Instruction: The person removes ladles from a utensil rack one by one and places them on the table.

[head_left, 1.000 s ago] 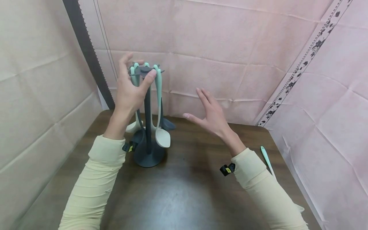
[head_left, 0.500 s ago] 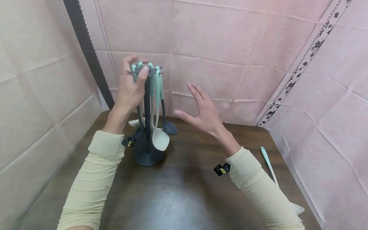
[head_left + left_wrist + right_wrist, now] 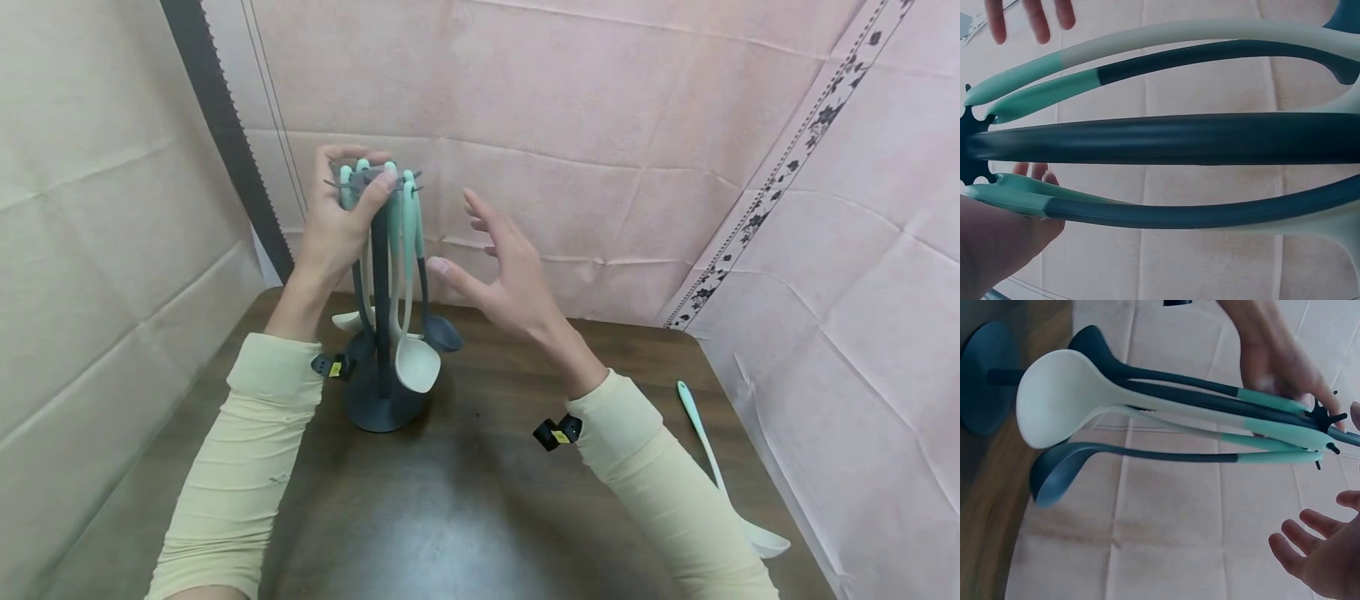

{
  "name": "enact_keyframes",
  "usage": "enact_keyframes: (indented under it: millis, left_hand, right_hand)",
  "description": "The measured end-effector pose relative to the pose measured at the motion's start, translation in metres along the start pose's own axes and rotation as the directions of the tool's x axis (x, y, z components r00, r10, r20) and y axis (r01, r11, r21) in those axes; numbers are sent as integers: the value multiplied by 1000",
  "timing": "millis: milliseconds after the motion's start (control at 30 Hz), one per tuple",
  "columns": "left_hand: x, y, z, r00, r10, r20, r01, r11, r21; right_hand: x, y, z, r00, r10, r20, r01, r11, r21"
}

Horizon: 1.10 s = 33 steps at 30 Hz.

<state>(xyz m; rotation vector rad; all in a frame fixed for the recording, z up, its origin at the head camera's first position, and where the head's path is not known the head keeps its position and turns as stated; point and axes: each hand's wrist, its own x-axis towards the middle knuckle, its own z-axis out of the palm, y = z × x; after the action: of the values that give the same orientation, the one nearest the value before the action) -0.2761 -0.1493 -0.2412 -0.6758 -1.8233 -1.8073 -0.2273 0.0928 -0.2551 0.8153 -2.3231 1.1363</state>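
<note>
A dark utensil stand [image 3: 382, 408] stands upright at the back left of the table, with several mint-handled utensils hanging from its hooked top. My left hand [image 3: 330, 233] grips that top, thumb over the front and fingers behind. A white ladle [image 3: 417, 365] hangs at the front; a dark ladle [image 3: 444, 333] hangs on the right. In the right wrist view, the white ladle [image 3: 1054, 400] and a dark ladle [image 3: 1057, 478] show their bowls. My right hand [image 3: 510, 279] is raised to the right of the stand, fingers spread, touching nothing.
A white ladle-like utensil [image 3: 765, 540] with a mint handle lies on the right of the brown wooden table [image 3: 480, 500], partly behind the right sleeve. Pale cloth walls [image 3: 562, 100] enclose the table's back and sides.
The stand's top has turned under my left hand, swinging the front white ladle slightly left and the dark ladle into fuller view. My right hand has moved left, closer to the stand.
</note>
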Motion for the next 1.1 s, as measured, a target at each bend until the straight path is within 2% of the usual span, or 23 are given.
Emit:
enact_keyframes:
  millis: [233, 367, 667, 833, 1100]
  left_hand:
    - [1, -4, 1, 1000, 27, -8, -28, 992, -126]
    - [1, -4, 2, 999, 31, -11, -32, 988, -154]
    - [0, -3, 1, 1000, 2, 17, 1, 987, -161]
    - [1, -4, 2, 1000, 4, 27, 0, 985, -173]
    - [1, -5, 1, 999, 23, 35, -16, 982, -188]
  right_hand:
    - [8, -11, 6, 999, 16, 28, -22, 977, 212]
    - [12, -15, 10, 999, 12, 33, -21, 965, 263]
    - [19, -31, 19, 997, -1, 72, -20, 957, 288]
    - [24, -36, 23, 999, 6, 44, -16, 969, 247]
    - [31, -36, 33, 1000, 13, -12, -10, 971, 237]
